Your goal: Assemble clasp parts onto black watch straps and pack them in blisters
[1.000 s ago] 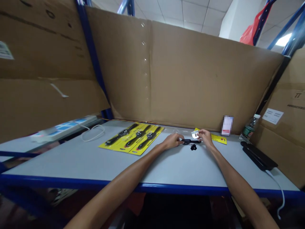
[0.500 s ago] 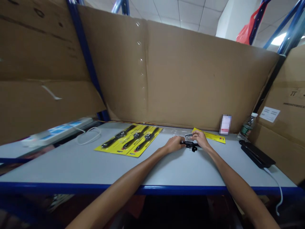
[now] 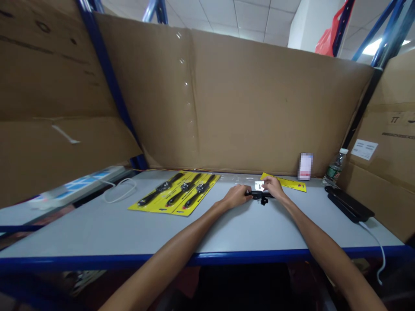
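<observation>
My left hand (image 3: 238, 196) is wrapped round one handle of a black spokeshave (image 3: 257, 195), which lies crosswise just above the table. A small black part (image 3: 264, 201) sticks out at its near side. In the fingertips of my right hand (image 3: 273, 187) is a flat, shiny spokeshave blade (image 3: 259, 185) with a slot in it, upright behind the tool's middle. The right wrist covers the far handle. Behind that hand lies a yellow backing card (image 3: 293, 185).
Three spokeshaves in yellow blister packs (image 3: 194, 206) lie to the left. A power strip (image 3: 84, 183) with a white cable is further left. On the right are a phone-like screen (image 3: 305, 166), a plastic bottle (image 3: 336, 167) and a long black case (image 3: 350, 205). Cardboard walls (image 3: 240, 108) enclose the table.
The blade in my right hand has turned so that its bright flat face now shows. My left hand stays on the spokeshave. The camera view has shifted slightly.
</observation>
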`<state>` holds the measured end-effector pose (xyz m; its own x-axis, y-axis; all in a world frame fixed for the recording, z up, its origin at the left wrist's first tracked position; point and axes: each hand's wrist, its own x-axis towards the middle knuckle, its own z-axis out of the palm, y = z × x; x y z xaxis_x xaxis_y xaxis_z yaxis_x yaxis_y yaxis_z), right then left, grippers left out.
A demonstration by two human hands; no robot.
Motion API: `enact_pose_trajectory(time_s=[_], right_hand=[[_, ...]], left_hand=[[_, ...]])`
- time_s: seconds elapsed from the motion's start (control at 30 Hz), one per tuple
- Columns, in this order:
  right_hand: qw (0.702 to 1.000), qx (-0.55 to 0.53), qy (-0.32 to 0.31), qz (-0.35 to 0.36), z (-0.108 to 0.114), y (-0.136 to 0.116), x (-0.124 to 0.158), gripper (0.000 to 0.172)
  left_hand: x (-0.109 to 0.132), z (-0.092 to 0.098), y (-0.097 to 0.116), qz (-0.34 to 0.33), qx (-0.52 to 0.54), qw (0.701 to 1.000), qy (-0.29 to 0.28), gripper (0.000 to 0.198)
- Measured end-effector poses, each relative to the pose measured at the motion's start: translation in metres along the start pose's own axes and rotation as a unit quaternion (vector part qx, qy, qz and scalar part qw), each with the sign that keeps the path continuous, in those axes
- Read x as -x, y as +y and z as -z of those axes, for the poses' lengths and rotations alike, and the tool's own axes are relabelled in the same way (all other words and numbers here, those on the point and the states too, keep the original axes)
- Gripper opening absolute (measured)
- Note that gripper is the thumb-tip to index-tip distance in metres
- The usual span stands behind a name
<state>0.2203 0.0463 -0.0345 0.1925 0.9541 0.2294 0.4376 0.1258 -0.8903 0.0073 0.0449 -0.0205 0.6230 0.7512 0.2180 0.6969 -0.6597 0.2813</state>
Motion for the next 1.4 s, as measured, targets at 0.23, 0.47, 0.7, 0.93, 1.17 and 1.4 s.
enact_pose_trajectory(time_s=[0.23, 0.47, 0.7, 0.93, 1.17, 1.4], right_hand=[[0.987, 0.138, 0.078, -0.037, 0.02, 0.015, -0.009, 0.027], [0.966, 0.233, 0.091, -0.063, 0.033, 0.022, -0.014, 0.027], [0.947, 0.302, 0.099, -0.043, 0.031, 0.019, -0.006, 0.026], [0.937, 0.339, 0.084, -0.017, 0.029, 0.017, -0.002, 0.024], [0.93, 0.362, 0.062, -0.004, 0.029, 0.014, -0.001, 0.019], [0.928, 0.37, 0.036, 0.015, 0.027, 0.009, 0.004, 0.014]], left_hand=[[-0.003, 0.001, -0.015, 0.031, -0.038, 0.998, 0.038, 0.021], [-0.005, 0.001, -0.03, 0.036, -0.042, 0.997, 0.054, 0.024], [-0.005, 0.003, -0.032, 0.02, -0.034, 0.998, 0.047, 0.034], [-0.005, 0.002, -0.028, 0.014, -0.025, 0.998, 0.049, 0.039], [-0.004, 0.001, -0.029, -0.007, -0.035, 0.999, 0.039, 0.035], [0.006, -0.009, 0.007, -0.137, -0.011, 0.99, 0.033, 0.06]])
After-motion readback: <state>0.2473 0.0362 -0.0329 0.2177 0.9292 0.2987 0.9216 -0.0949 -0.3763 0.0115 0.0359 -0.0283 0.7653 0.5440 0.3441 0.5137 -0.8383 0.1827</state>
